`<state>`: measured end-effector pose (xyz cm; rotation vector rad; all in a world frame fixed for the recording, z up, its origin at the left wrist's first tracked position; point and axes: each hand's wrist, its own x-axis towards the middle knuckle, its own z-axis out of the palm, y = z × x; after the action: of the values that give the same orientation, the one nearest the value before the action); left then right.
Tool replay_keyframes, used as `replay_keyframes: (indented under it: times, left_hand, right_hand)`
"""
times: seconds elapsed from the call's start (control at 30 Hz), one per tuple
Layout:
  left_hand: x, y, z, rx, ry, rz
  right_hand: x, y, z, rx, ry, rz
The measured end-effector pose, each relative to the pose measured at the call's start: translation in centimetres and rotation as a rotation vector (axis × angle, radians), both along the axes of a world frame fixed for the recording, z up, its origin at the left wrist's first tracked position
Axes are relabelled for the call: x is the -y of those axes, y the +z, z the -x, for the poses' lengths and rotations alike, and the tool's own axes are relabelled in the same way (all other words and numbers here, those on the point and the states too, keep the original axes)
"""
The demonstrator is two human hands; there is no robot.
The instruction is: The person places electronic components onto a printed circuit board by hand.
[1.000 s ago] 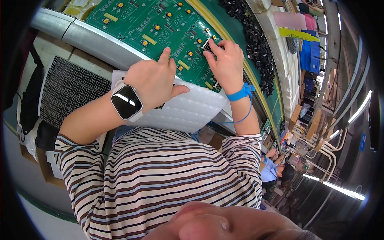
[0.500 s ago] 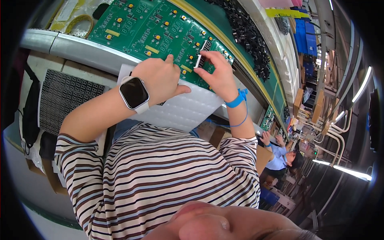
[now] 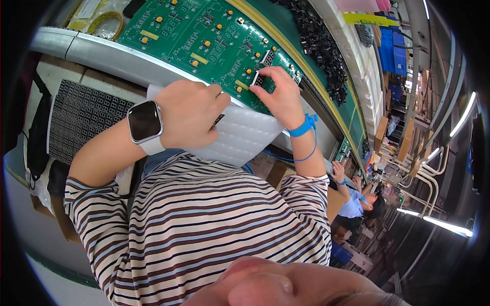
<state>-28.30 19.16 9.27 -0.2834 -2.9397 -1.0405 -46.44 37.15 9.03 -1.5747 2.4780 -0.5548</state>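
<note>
My right hand (image 3: 283, 99) pinches a seven-segment display (image 3: 258, 80) between thumb and fingers at the green circuit board (image 3: 178, 43). Just beyond it, another white-edged display (image 3: 268, 57) sits on the board. My left hand (image 3: 189, 109) is closed over the white foam sheet (image 3: 242, 132) at the board's near edge. A small dark display (image 3: 218, 120) shows between its curled finger and thumb; how firmly it is gripped is partly hidden. Yellow-topped buttons (image 3: 206, 44) dot the board.
A sheet of many displays (image 3: 87, 120) lies at left. Black components (image 3: 321, 51) are heaped beyond the yellow-edged rail. A tape roll (image 3: 106, 24) is at the far left. A person in blue (image 3: 352, 206) works at the right. A blue wrist strap cord (image 3: 306, 158) trails from my right wrist.
My left hand has drawn back leftward off the board's edge, and its spread fingers have curled in around the small display. The board has shifted slightly right; my right hand stays at its display.
</note>
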Motion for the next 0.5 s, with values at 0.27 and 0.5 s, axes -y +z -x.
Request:
replay_keyframes:
  times: [0.27, 0.5]
  left_hand:
    - [1.9, -1.1, -0.5, 0.032, 0.028, -0.071]
    - [3.2, -0.7, -0.7, 0.054, 0.066, -0.109]
  right_hand:
    - [0.2, 0.1, 0.0, -0.020, 0.002, -0.063]
    - [0.7, 2.6, -0.6, -0.205, 0.102, -0.034]
